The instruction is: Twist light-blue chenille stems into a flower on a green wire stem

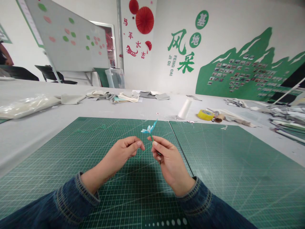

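A small blue and white artificial flower [149, 129] stands tilted above the mat, its petals pointing left and up. My right hand [168, 157] pinches its thin green stem [152, 137] between thumb and forefinger. Something dark [159, 154] shows under the curled fingers of that hand, too little of it to name. Just left of the flower, apart from it, my left hand [127, 149] is closed with thumb and forefinger together. What it holds, if anything, I cannot make out. Green thread [143, 155] runs faintly below the fingertips, over the green cutting mat [107, 171].
Beyond the mat stand a white thread cone [185, 108] and a yellow tape roll [205, 114], with a brown cardboard tube [219, 118] beside it. Folded fabric pieces [128, 96] lie along the back, and a plastic-wrapped bundle [28, 106] at left. A second mat [226, 152] adjoins at right.
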### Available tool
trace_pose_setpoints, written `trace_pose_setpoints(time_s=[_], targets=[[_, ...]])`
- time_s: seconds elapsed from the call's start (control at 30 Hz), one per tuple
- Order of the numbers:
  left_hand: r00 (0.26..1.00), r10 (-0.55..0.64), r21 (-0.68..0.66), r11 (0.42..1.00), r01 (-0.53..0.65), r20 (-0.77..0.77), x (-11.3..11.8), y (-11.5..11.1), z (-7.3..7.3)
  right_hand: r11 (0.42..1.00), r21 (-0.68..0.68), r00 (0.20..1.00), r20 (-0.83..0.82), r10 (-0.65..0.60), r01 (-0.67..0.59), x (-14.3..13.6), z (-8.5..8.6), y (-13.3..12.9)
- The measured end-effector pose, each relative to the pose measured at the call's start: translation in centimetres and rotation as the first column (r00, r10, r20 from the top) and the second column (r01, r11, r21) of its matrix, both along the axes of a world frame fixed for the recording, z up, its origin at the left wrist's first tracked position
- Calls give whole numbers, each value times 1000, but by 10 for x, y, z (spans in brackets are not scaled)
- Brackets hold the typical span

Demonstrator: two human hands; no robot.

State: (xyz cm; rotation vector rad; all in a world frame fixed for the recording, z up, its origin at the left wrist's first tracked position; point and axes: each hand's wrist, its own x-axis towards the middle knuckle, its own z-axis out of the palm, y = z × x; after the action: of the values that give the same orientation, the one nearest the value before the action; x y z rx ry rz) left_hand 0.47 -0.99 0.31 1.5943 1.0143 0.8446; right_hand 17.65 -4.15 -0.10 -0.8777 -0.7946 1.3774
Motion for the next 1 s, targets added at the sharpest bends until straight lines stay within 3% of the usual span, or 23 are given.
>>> trace_pose_setpoints(time_s=[0.13, 0.3, 0.43, 0.6, 0.7, 0.77, 0.87, 0.93, 1.0], targets=[[993, 2, -45, 999, -8, -122, -2, 4, -3, 1000, 17, 999, -32, -15, 16, 1, 1, 1], [965, 73, 43, 997, -64, -251, -12, 14, -3, 999, 36, 999, -40, 2, -1, 3, 2, 0], [901, 96, 204, 979, -9, -423, -30, 28, 1, 999, 45, 998, -55, -4, 6, 4, 2, 0], [868, 268, 476, 879, -42, -418, -46, 42, 3, 999, 46, 999, -49, -5, 7, 4, 3, 1], [803, 326, 595, 802, 44, -499, -48, 49, -4, 999, 42, 999, -49, 2, 0, 4, 3, 0], [733, 343, 587, 804, 95, -588, -49, 52, -13, 1000, 29, 999, -42, 2, -1, 3, 3, 0], [650, 408, 556, 831, 27, -641, -49, 51, -22, 1000, 0, 1000, -15, 11, -11, 2, 0, 1], [608, 542, 634, 769, -80, -580, -48, 46, -18, 1000, -15, 1000, -1, 17, -17, 1, -1, 1], [564, 714, 780, 599, -183, -415, -46, 38, -8, 999, -27, 1000, 7, 19, -19, 0, -3, 1]])
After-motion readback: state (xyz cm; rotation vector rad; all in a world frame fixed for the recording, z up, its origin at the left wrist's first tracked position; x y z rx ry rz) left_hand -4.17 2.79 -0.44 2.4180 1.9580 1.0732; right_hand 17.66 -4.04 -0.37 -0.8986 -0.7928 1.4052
